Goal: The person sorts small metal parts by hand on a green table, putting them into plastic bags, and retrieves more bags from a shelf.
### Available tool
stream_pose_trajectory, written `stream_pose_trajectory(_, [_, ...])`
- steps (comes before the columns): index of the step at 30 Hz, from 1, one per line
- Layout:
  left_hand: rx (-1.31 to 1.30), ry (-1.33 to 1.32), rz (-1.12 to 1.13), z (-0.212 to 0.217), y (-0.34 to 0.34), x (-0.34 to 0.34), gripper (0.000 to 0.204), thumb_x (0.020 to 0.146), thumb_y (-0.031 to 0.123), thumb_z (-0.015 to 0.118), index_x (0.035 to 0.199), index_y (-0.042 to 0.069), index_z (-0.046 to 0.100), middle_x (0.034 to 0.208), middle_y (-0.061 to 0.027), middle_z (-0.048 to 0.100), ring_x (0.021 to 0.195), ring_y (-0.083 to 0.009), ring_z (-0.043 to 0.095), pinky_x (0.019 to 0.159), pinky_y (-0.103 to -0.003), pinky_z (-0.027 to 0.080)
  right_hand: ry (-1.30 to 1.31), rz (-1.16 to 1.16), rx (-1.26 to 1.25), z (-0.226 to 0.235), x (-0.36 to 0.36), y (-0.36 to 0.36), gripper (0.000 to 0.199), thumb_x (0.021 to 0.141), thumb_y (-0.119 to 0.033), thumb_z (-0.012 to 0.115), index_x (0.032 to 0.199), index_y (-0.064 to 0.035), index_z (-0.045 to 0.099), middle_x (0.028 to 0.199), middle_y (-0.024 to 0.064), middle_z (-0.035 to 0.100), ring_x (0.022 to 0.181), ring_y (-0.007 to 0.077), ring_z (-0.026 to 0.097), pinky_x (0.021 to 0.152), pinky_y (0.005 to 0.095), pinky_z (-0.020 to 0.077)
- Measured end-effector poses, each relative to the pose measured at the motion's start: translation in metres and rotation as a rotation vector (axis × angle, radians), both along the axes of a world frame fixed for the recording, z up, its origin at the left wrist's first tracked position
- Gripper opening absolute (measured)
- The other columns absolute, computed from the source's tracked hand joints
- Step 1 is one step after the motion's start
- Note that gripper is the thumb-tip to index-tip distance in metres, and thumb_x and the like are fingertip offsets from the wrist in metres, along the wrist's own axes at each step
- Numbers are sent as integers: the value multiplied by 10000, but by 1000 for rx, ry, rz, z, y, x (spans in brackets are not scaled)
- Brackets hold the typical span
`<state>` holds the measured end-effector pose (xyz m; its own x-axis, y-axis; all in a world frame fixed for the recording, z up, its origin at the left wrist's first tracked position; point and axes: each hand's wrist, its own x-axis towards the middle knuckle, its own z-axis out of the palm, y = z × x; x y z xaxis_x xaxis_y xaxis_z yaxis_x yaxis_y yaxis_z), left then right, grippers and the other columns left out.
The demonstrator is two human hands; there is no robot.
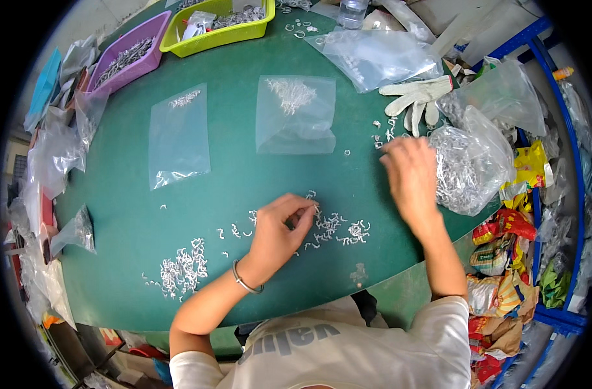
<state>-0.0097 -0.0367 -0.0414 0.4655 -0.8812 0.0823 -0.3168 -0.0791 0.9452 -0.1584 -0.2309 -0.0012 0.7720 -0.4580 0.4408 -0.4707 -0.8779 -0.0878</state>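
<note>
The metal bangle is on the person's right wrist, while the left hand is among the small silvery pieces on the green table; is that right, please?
Not quite: the head view shows the metal bangle on the left wrist, not the right. The left hand is indeed among the small silvery pieces on the green table.

Your left hand (276,228) is at small parts (328,225) mid-worktop (231,175), thumb and index tips close. Your right hand (411,172) is beside the glove (416,94) and full bag (463,172). Pile (182,269) lower left, two flat bags (179,142) beyond; purple tray (154,57), yellow-green tray (221,39) top left.
</note>
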Motion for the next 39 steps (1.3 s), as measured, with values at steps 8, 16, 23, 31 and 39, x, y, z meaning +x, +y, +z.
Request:
stream_pose_trajectory(8, [105,734,-64,12,-8,11,149,945,65,591,997,-46,676,829,-72,674,673,-97,598,601,-223,491,331,-120,-253,-36,-2,-30,81,753,-65,589,803,-43,649,871,90,556,967,265,517,930,456,357])
stream_pose_trajectory(16, [63,787,-111,20,-10,9,156,946,66,593,1019,-41,679,837,-65,675,684,-92,591,616,-222,487,365,-118,-244,-36,-2,-33,72,743,-34,611,804,-41,649,876,90,565,979,259,528,958,460,347])
stream_pose_trajectory(23, [-2,800,-88,29,-8,6,144,926,35,615,1028,-37,686,835,-58,673,686,-89,595,612,-220,491,-64,59,424,-1,1,-3,108,770,14,666,874,-13,665,869,85,670,815,222,598,869,371,418])
stream_pose_trajectory(31, [-74,624,-30,42,-5,2,133,888,-19,640,1011,-38,688,893,-28,612,738,-50,578,618,-184,477,-485,360,1528,-4,6,30,125,852,77,640,969,35,656,936,98,686,882,136,654,787,250,507])
stream_pose_trajectory(39, [-111,506,3,37,-3,-1,123,866,-44,646,980,-36,691,930,-50,643,732,-50,568,592,-183,456,-471,274,1630,-3,5,42,193,865,62,635,1054,38,663,936,60,670,853,103,619,762,227,493])
